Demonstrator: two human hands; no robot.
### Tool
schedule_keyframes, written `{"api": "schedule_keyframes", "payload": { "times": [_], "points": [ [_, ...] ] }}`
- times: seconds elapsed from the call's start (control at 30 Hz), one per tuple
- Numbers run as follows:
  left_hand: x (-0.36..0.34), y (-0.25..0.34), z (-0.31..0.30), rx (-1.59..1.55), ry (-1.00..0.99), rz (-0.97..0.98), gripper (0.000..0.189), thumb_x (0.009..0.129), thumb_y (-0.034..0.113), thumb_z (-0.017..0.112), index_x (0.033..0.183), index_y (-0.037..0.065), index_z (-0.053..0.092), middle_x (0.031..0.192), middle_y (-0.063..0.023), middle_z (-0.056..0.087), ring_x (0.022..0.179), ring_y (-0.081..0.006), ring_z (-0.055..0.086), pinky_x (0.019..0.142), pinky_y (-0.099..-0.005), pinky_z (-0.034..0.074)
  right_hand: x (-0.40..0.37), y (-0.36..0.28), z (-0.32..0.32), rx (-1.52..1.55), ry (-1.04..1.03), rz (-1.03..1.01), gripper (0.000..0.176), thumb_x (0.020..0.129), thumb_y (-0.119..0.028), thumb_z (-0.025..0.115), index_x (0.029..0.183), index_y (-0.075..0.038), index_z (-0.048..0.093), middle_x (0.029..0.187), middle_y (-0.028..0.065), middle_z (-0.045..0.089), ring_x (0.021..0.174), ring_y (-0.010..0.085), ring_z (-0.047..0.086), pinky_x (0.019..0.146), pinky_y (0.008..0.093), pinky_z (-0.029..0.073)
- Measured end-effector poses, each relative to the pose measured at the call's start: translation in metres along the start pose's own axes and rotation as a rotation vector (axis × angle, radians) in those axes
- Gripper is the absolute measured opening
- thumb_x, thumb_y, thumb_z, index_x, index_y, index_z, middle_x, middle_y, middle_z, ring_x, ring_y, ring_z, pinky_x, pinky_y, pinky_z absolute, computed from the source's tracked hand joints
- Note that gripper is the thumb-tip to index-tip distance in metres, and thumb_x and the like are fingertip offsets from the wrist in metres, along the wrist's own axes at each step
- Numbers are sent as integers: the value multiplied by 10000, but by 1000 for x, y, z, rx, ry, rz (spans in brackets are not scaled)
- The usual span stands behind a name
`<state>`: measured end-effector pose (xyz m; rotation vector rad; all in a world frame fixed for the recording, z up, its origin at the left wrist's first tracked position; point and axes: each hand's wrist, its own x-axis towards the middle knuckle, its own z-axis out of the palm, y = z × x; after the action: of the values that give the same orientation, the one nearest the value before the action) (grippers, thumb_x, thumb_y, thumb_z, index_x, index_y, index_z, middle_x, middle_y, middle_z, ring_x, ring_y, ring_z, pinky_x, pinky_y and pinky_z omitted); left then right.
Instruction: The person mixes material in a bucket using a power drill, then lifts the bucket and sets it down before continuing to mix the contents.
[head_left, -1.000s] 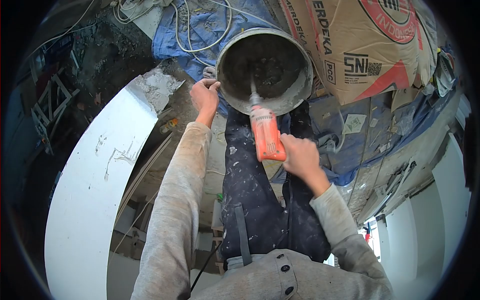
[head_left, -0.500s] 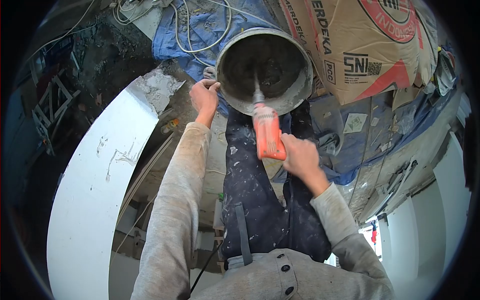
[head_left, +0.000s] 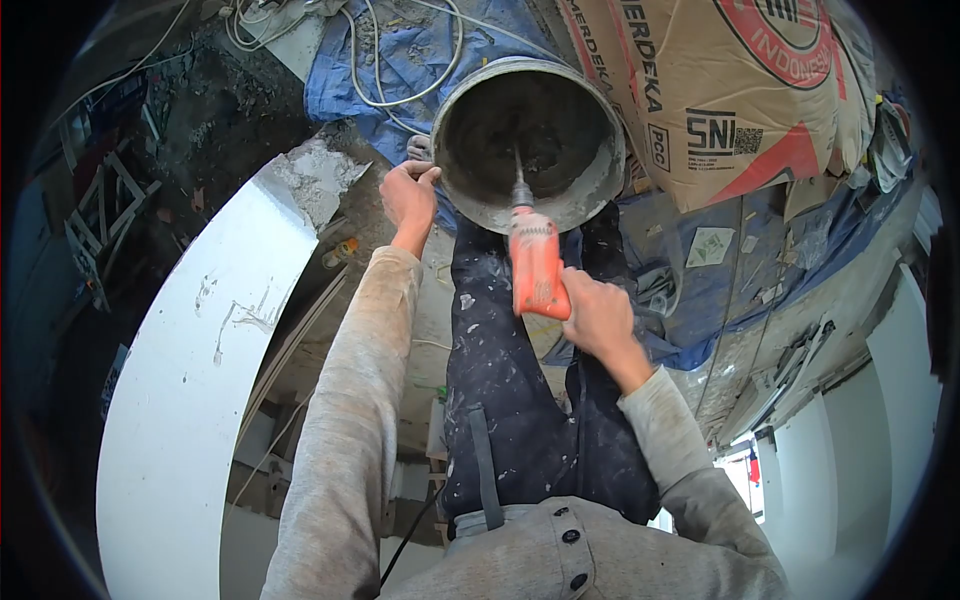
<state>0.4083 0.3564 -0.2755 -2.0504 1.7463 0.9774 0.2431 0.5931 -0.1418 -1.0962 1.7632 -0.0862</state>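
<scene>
My right hand (head_left: 600, 315) is wrapped round the grip of an orange-red power drill (head_left: 537, 262). The drill's mixing shaft (head_left: 519, 165) reaches down into a grey, cement-caked bucket (head_left: 608, 185), with dark wet mix (head_left: 545, 145) inside. At the bucket's left side, my left hand (head_left: 408, 200) has its fingers curled and pinched at the rim. The bucket tilts toward me and stands just beyond my dark trousers. The far end of the shaft is lost in the mix.
Paper cement sacks (head_left: 740, 110) stand right of the bucket. A blue tarp (head_left: 400, 60) with a pale cable (head_left: 355, 60) lies behind it. On the left is a long white board (head_left: 200, 350) topped with a lump of dried mortar (head_left: 315, 180). Scrap wood (head_left: 110, 210) lies far left.
The drill and my right hand have shifted slightly, and the shaft slants a little differently in the mix. My left hand stays at the bucket's rim.
</scene>
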Motion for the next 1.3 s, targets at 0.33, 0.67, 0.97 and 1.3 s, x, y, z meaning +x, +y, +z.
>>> {"api": "schedule_keyframes", "payload": {
  "times": [0.33, 0.67, 0.97, 1.3],
  "points": [
    [0, -4, 1, -4, 24, 21, 170, 793, 165, 808, 928, 63, 794, 826, -121, 760, 756, -234, 726, 757, -356, 540, 26, 1, -22, 79, 42, 153, 330, 712, -109, 674, 1008, -117, 528, 796, 161, 669, 774, 419, 655, 660, 533, 494],
    [0, -2, -1, 1, 10, 1, 181, 794, 173, 812, 941, 69, 793, 843, -118, 763, 766, -225, 726, 763, -349, 540, 41, 13, -6, 49, 38, 192, 341, 709, -91, 668, 1018, -109, 523, 801, 184, 677, 780, 435, 655, 672, 540, 494],
    [1, 0, -1, 1, -8, -23, 182, 794, 193, 810, 939, 85, 797, 845, -114, 762, 769, -233, 724, 775, -363, 538, 3, -15, 1, 29, 33, 182, 305, 742, -71, 647, 1022, -83, 528, 866, 124, 665, 741, 376, 673, 627, 489, 517],
    [-7, -10, 7, -73, 56, 58, 251, 809, 217, 794, 981, 36, 766, 887, -139, 759, 766, -243, 720, 773, -373, 538, -17, -16, -5, 86, -4, 253, 341, 712, -82, 664, 1008, -92, 496, 800, 186, 667, 735, 436, 651, 631, 541, 492]
  ]
}}
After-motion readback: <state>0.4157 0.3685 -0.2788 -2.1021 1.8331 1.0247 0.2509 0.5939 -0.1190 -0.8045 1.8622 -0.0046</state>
